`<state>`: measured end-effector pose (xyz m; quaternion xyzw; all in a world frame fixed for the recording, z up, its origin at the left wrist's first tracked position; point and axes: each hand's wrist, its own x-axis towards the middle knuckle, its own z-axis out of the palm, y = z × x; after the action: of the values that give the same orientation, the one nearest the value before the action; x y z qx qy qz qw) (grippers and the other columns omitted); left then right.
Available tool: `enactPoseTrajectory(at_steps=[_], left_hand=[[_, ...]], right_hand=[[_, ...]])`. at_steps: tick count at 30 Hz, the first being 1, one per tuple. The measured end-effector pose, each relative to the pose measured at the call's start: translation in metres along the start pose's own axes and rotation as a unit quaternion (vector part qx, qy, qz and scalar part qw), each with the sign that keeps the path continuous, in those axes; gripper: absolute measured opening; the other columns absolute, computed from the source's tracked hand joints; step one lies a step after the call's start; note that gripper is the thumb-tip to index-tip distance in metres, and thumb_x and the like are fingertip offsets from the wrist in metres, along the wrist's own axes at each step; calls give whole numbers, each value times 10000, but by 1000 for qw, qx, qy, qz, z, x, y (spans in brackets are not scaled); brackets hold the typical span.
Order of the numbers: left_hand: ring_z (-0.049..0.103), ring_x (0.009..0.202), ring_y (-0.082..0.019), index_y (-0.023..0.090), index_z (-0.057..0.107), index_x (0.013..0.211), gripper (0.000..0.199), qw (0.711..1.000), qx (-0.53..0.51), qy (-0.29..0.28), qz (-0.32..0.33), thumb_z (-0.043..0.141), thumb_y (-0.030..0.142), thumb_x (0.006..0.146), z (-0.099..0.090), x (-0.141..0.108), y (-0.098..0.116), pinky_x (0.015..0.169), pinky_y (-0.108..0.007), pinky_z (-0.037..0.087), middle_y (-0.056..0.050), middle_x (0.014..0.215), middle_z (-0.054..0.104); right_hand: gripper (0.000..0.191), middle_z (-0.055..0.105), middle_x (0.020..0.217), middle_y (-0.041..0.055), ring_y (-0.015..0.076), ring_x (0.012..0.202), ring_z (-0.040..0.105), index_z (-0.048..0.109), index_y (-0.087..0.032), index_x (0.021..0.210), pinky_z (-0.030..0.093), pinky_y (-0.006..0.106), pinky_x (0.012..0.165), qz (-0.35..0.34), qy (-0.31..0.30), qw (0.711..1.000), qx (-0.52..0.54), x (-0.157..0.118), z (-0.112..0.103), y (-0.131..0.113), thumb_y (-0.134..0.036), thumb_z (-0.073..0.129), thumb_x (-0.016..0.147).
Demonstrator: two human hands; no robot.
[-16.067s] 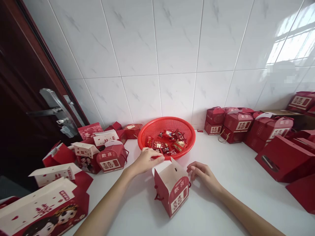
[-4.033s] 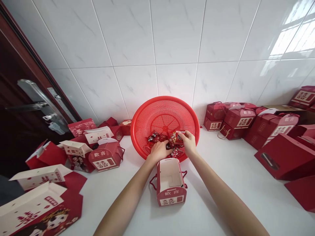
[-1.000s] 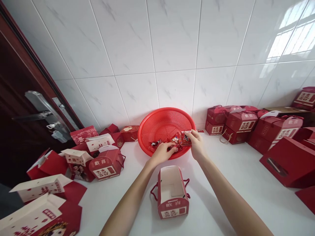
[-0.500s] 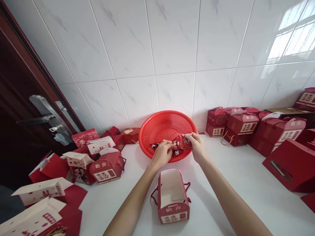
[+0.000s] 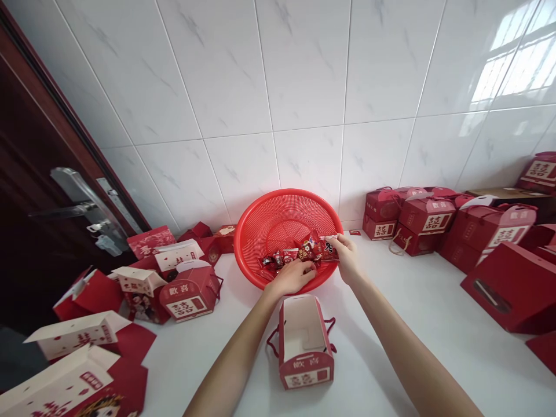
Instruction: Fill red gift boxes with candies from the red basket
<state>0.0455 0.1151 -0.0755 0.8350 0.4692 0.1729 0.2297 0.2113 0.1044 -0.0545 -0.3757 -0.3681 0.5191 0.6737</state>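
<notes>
A red plastic mesh basket (image 5: 286, 214) stands against the wall, with several wrapped candies (image 5: 280, 258) lying in its near part. My left hand (image 5: 293, 277) reaches over the near rim, its fingers stretched to the right and slightly apart beside the candies; its fingertips are partly hidden. At the right rim, my right hand (image 5: 347, 258) pinches a red snack packet (image 5: 330, 249) with dark lettering. Between my forearms, an open red gift box (image 5: 306, 362) with cord handles sits upright; its visible inside is bare.
Red gift boxes (image 5: 189, 292), some with open flaps, crowd the left side by a dark door (image 5: 26, 174). More closed boxes (image 5: 428, 223) line the wall at right. A larger red box (image 5: 515, 286) lies nearer on the white tabletop (image 5: 399, 295).
The basket has shifted left. My left hand has moved slightly right and down, its fingers stretching out, and more candies show. My right hand keeps the snack packet at the rim.
</notes>
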Motion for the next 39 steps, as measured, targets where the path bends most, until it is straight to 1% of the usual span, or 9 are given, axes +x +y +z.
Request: enactPoseTrajectory(at_steps=[5,9,13,18,23,25,29,31,39], left_hand=[[651,1019,-270,212,717,1028,231,987,-104,125,5,652,274,815,-2,4,-7,969,-398,476,-72,1057,722],[625,1176,-258,201,647,1201,377,952,-204,226,10,666,243,827,-7,9,-11,1037,-385,453,-98,1241,691],[586,1254,-256,210,637,1221,449,921,-269,281,-7,724,261,783,-12,10,-14,1048,-357,453,-94,1324,653],[703,944,-222,190,705,1010,249,911,-300,278,-53,673,225,765,-12,10,-19,876,-350,545,-71,1102,737],[697,956,-261,190,698,671,130,918,-295,249,-89,695,72,615,-8,10,-25,981,-417,505,-46,910,771],[691,1011,-266,189,724,711,177,918,-305,238,-90,689,48,609,-6,11,-24,1014,-418,492,-52,965,779],[652,1166,-250,198,719,1109,436,906,-349,227,-73,664,66,697,-6,11,-19,989,-365,525,-79,1221,727],[657,1171,-252,193,680,1199,470,899,-372,220,-73,625,77,746,-7,10,-17,940,-359,557,-98,1260,709],[697,1079,-249,156,715,1039,383,878,-401,244,-90,560,33,712,-5,11,-17,951,-399,561,-98,1122,756]], right_hand=[[344,662,626,-21,160,613,591,644,-210,658,490,290,611,13,-5,1000,5,2,0,5,-462,847,542],[375,704,679,9,188,656,627,667,-205,674,509,313,629,27,-16,999,7,3,1,9,-498,851,531],[369,740,759,31,214,730,671,706,-202,735,534,335,693,25,-34,999,6,1,3,10,-473,866,543],[376,753,820,39,221,776,691,712,-202,790,552,349,740,23,-59,998,-8,1,0,10,-465,865,570],[372,735,792,23,220,751,685,663,-208,788,552,364,717,27,-62,996,-60,4,-3,14,-477,847,607],[369,735,805,18,221,770,686,662,-213,812,549,361,720,23,-60,995,-72,5,-4,17,-465,844,612],[364,737,807,14,212,782,687,666,-214,829,553,348,724,22,-54,996,-68,7,-3,18,-460,830,616],[354,741,813,16,211,788,690,665,-213,824,559,348,731,23,-54,996,-63,7,-3,18,-460,822,624],[304,730,777,17,206,722,687,653,-218,764,581,349,654,36,-61,996,-55,3,0,16,-412,838,620]])
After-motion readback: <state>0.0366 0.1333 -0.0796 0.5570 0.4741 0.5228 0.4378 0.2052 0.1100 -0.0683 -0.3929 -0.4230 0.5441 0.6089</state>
